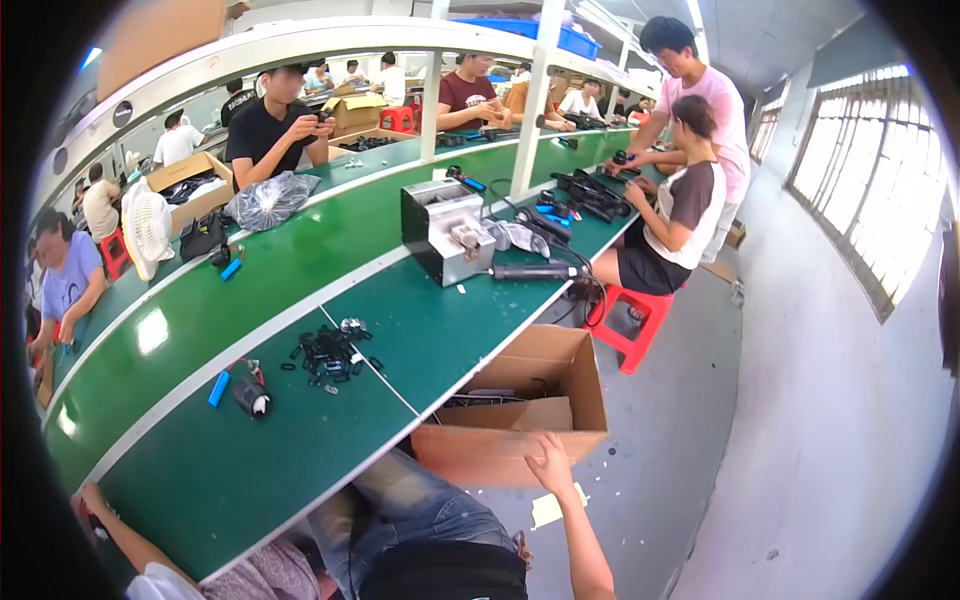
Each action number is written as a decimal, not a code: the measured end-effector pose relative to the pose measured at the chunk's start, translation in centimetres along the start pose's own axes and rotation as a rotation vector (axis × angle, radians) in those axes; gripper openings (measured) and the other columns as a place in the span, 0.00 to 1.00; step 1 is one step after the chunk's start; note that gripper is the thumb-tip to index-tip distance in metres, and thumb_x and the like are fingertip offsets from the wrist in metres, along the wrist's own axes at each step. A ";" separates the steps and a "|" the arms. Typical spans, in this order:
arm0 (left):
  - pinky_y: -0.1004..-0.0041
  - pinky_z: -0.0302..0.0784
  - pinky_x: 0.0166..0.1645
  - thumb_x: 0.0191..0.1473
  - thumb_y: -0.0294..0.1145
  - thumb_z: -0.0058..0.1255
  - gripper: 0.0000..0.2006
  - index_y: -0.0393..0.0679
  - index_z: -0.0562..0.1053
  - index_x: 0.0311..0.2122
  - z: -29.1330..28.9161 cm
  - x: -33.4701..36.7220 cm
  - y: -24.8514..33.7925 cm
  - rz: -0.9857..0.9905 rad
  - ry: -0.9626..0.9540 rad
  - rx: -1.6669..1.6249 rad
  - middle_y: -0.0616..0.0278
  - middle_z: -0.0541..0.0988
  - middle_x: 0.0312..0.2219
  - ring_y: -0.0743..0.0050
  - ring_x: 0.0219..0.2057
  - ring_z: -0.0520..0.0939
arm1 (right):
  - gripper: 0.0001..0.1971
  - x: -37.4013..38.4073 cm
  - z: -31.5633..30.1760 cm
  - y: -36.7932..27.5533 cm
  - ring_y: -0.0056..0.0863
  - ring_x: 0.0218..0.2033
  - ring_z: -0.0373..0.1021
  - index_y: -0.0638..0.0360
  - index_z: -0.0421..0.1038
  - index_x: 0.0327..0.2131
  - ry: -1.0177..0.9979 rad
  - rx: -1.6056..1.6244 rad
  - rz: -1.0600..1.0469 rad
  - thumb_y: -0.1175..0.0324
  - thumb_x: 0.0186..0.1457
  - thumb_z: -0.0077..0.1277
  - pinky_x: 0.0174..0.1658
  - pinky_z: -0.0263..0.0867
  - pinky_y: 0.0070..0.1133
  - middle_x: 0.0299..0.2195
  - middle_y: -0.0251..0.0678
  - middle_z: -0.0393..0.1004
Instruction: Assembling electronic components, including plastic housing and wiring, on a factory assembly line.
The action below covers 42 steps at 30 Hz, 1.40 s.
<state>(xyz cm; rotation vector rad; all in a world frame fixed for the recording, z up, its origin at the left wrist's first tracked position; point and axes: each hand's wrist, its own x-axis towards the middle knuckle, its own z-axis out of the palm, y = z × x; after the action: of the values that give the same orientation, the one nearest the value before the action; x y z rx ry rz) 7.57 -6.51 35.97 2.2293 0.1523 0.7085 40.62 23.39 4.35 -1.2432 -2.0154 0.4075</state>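
My right hand (553, 466) reaches out at the near right wall of an open cardboard box (584, 390) beside the bench. Its fingers are spread with nothing between them; whether they touch the box, I cannot tell. Dark parts (500, 394) and a loose piece of cardboard (520, 414) lie inside the box. My left hand is out of the picture. On the green bench (290, 450) in front of me lie a pile of small black ring-like parts (328, 352), a blue cylinder (219, 388) and a black motor-like piece (252, 397) with red wires.
A bare arm and hand (92, 500) at the lower left seem to be a neighbour's. A metal box-shaped machine (445, 232) stands on the bench, a black cylindrical tool (535, 271) beside it. Beyond, a person sits on a red stool (640, 325). Yellow paper (558, 506) lies on the floor.
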 end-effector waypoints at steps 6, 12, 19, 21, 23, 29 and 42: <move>0.42 0.44 0.59 0.54 0.39 0.45 0.21 0.38 0.66 0.49 4.1 2.1 -1.6 -0.378 -0.187 0.164 0.51 0.68 0.50 0.48 0.54 0.65 | 0.11 0.5 7.6 8.5 0.35 0.37 0.65 0.56 0.69 0.26 0.194 -0.529 -0.011 0.70 0.33 0.57 0.49 0.53 0.34 0.27 0.36 0.69; 0.64 0.61 0.53 0.53 0.40 0.47 0.27 0.37 0.60 0.54 3.8 -0.6 -7.3 -0.783 0.573 0.225 0.50 0.72 0.45 0.56 0.47 0.72 | 0.04 -3.8 3.7 7.3 0.32 0.32 0.65 0.52 0.67 0.19 0.144 -0.366 0.012 0.68 0.37 0.52 0.40 0.56 0.30 0.23 0.33 0.68; 0.70 0.63 0.51 0.48 0.26 0.50 0.26 0.39 0.61 0.54 3.7 -2.6 -11.0 -1.060 0.674 0.355 0.56 0.71 0.46 0.63 0.47 0.71 | 0.11 1.5 -1.5 18.8 0.32 0.32 0.64 0.54 0.66 0.20 0.236 -0.616 -0.033 0.68 0.33 0.59 0.39 0.55 0.29 0.23 0.33 0.68; 0.69 0.63 0.52 0.47 0.25 0.49 0.24 0.39 0.63 0.52 4.0 -3.3 -12.0 -1.029 0.760 0.394 0.55 0.72 0.45 0.62 0.47 0.72 | 0.11 2.8 -2.8 19.2 0.33 0.33 0.64 0.54 0.65 0.20 0.151 -0.514 0.040 0.67 0.34 0.59 0.39 0.55 0.29 0.24 0.33 0.69; 0.69 0.64 0.51 0.47 0.25 0.50 0.22 0.39 0.65 0.50 3.3 -2.8 -13.0 -1.031 0.811 0.407 0.55 0.73 0.44 0.61 0.46 0.72 | 0.12 3.4 -2.6 19.8 0.33 0.33 0.64 0.54 0.65 0.21 0.182 -0.569 0.040 0.67 0.32 0.60 0.40 0.55 0.29 0.24 0.33 0.69; 0.69 0.65 0.49 0.46 0.24 0.50 0.18 0.38 0.68 0.45 3.3 -3.0 -14.5 -1.084 1.014 0.435 0.56 0.76 0.39 0.60 0.43 0.75 | 0.10 6.3 2.3 15.5 0.34 0.38 0.63 0.55 0.67 0.28 0.339 -0.668 0.147 0.70 0.39 0.54 0.44 0.55 0.30 0.29 0.36 0.68; 0.65 0.66 0.47 0.43 0.34 0.56 0.23 0.39 0.66 0.46 -6.0 -8.9 -17.1 -1.138 1.372 1.118 0.52 0.70 0.42 0.55 0.45 0.70 | 0.13 7.5 32.9 -13.9 0.38 0.34 0.70 0.54 0.71 0.38 -0.896 0.279 -1.064 0.68 0.45 0.48 0.33 0.67 0.31 0.30 0.40 0.74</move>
<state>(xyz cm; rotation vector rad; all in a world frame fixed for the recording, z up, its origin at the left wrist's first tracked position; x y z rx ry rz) -1.18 6.38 23.13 1.4525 2.6809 1.4409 6.06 26.49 -6.91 0.3785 -2.8446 0.7194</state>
